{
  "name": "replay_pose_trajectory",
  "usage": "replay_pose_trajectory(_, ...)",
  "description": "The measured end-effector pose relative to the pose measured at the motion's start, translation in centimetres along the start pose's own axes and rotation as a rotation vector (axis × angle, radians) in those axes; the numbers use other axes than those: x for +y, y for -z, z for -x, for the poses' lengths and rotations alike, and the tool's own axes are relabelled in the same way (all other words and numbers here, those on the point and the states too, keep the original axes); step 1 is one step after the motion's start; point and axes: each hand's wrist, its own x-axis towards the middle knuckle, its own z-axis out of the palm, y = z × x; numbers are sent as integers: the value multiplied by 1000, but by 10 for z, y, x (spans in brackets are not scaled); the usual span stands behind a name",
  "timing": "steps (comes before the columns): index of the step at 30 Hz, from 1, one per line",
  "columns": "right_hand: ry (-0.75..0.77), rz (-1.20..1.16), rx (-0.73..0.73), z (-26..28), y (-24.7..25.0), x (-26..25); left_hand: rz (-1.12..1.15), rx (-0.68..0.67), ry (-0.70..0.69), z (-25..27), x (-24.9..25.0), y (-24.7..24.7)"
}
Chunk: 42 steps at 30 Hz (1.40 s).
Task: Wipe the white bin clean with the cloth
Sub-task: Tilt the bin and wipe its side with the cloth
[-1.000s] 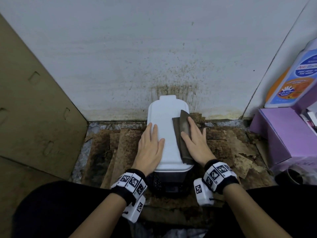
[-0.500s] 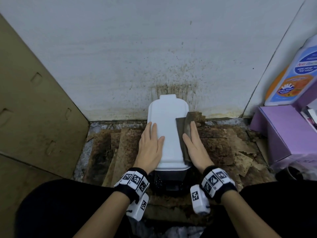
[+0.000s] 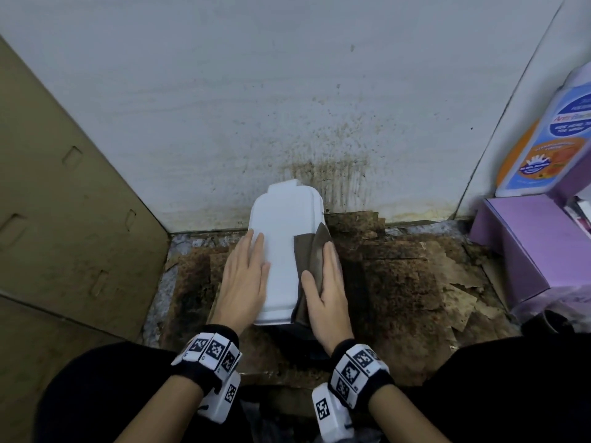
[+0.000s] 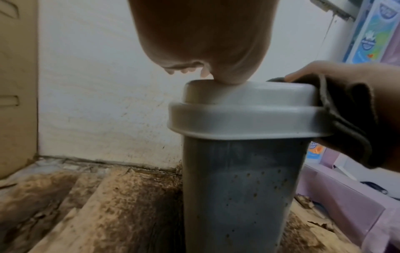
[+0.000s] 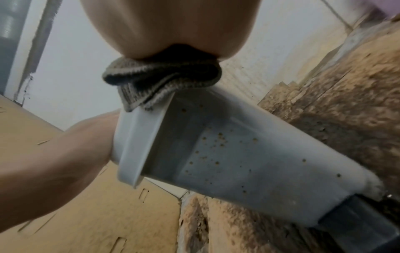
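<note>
Since a second ago the right hand (image 3: 326, 292) has slid with the dark grey-brown cloth (image 3: 311, 251) from the middle of the lid out to its right edge, while the left hand (image 3: 244, 279) has kept its place.

Behind everything stands the pale, brown-spattered wall (image 3: 287, 91), with a tan cardboard panel (image 3: 64, 203) leaning at the left and closing off that side. Stained, peeling brown cardboard sheets (image 3: 415, 282) cover the floor, with open ground to the right of the bin as far as the lilac box (image 3: 527, 251), on which a white and blue detergent bottle (image 3: 550, 139) stands.

The tall white plastic bin (image 3: 281, 247) stands upright on the cardboard sheets, its rear edge just beside the wall. The wrist views show brown specks on its grey-looking sides and a black base at the bottom.

The left hand lies flat with straight fingers along the left edge of the lid, holding nothing. The right hand presses the cloth against the lid's right edge, fingers straight, thumb on top of the fabric. The cloth drapes over the rim there and hangs folded down the right side, bunched under the palm in the right wrist view.
</note>
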Motion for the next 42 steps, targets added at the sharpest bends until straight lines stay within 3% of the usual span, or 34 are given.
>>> replay_pose_trajectory(4, -12, -71, -22, -3, -16, 2, -16, -6, -125, -2, -9, 3)
replay_pose_trajectory(7, -14, -125, -52, -5, -24, 4, 126, -5, -128, -4, -16, 5)
replay_pose_trajectory(13, -54, -199, -146, -11, -38, 2, 259, 160, 68, -20, -3, 6)
replay_pose_trajectory(17, -77, -206, -200, -21, -49, -3, 293, 203, 107, -23, -7, -6)
replay_pose_trajectory(30, 13, 9, -336, -117, -54, -16, 321, -41, 89, -25, -33, -10)
replay_pose_trajectory(34, 122, 284, -406, -149, -46, -20, 331, -52, 118, -26, -32, -6)
replay_pose_trajectory(36, 106, 384, -404, -162, -46, -22, 328, -64, 122, -25, -32, -5)
replay_pose_trajectory(39, 72, 348, -416, -173, -44, -29, 320, -63, 118, -25, -30, -4)
replay_pose_trajectory(42, -5, 166, -351, -180, -43, -32, 316, -57, 112, -26, -26, -4)
